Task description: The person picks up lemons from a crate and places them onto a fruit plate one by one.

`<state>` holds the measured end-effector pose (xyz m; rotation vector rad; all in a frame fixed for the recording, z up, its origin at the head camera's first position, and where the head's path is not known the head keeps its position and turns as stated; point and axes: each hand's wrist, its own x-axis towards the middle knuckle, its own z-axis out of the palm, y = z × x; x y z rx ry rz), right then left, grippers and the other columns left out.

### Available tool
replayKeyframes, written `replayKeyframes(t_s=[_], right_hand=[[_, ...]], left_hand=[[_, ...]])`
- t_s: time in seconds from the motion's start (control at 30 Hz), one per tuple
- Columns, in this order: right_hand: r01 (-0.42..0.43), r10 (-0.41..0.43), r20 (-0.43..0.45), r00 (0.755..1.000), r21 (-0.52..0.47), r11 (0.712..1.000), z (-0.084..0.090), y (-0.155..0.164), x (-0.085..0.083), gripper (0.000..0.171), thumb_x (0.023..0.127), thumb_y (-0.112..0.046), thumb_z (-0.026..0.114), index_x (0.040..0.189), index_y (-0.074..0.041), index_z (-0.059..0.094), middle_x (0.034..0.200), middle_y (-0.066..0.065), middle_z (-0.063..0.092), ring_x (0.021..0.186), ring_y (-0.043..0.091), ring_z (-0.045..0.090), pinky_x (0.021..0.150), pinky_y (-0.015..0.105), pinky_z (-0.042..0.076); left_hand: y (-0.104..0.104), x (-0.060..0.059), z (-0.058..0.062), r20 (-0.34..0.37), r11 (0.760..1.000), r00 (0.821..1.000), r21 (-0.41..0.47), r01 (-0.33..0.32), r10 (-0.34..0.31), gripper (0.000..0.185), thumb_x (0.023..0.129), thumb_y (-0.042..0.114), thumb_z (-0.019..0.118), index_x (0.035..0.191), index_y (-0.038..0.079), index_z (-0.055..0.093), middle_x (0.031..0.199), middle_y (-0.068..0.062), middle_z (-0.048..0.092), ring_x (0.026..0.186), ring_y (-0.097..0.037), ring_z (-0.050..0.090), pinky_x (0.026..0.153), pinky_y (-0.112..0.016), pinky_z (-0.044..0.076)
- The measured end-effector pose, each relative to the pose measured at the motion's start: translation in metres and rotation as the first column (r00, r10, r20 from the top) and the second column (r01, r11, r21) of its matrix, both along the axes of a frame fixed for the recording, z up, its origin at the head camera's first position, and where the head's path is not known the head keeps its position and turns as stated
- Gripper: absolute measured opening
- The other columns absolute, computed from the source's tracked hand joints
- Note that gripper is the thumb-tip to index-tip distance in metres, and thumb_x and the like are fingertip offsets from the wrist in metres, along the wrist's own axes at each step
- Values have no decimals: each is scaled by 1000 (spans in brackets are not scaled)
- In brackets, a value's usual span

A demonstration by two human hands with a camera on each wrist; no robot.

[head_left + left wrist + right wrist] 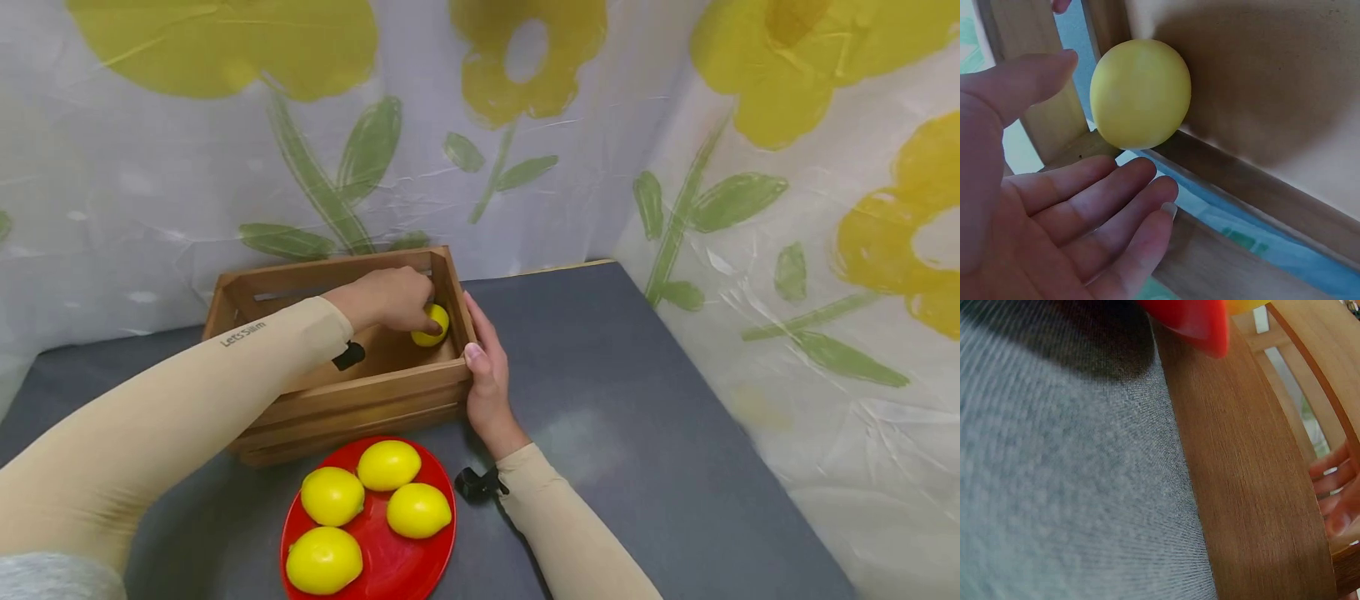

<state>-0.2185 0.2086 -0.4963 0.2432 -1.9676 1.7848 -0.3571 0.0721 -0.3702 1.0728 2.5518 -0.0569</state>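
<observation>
My left hand (393, 300) reaches into a slatted wooden crate (360, 400), over a yellow lemon (437, 327) in its right end. In the left wrist view, the thumb and loosely bent fingers (1116, 200) spread around the lemon (1141, 94), with the fingertips right at its lower side. Against the outside of the crate's right end rests my right hand (489, 375), its fingers extended along the side and the thumb at the front corner. The right wrist view shows the crate's front slat (1241, 475), with some fingers (1335, 481) beyond it.
In front of the crate, a red plate (390, 554) bears several lemons (387, 465). Both stand on a dark grey table (600, 400). Flower-printed sheets (585, 200) hang behind and to the right of the table.
</observation>
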Motion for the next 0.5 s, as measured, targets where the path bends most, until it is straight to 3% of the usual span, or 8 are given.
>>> replayKeyframes(t_s=[0.27, 0.5], right_hand=[[-1, 1, 1, 1000, -7, 1000, -1, 0, -1, 71, 97, -45, 38, 167, -33, 42, 172, -9, 41, 153, 21, 44, 126, 54, 34], [4, -4, 0, 1000, 0, 1000, -1, -1, -2, 71, 98, -44, 38, 167, -30, 42, 172, -6, 41, 154, 23, 44, 127, 57, 33]], left_hand=[[3, -4, -5, 7, 1000, 1000, 6, -5, 5, 43, 98, 51, 74, 107, 9, 71, 87, -4, 62, 74, -21, 59, 67, -34, 45], [8, -7, -8, 34, 1000, 999, -10, -9, 10, 40, 98, 49, 75, 102, 9, 71, 85, -4, 64, 73, -20, 60, 67, -33, 47]])
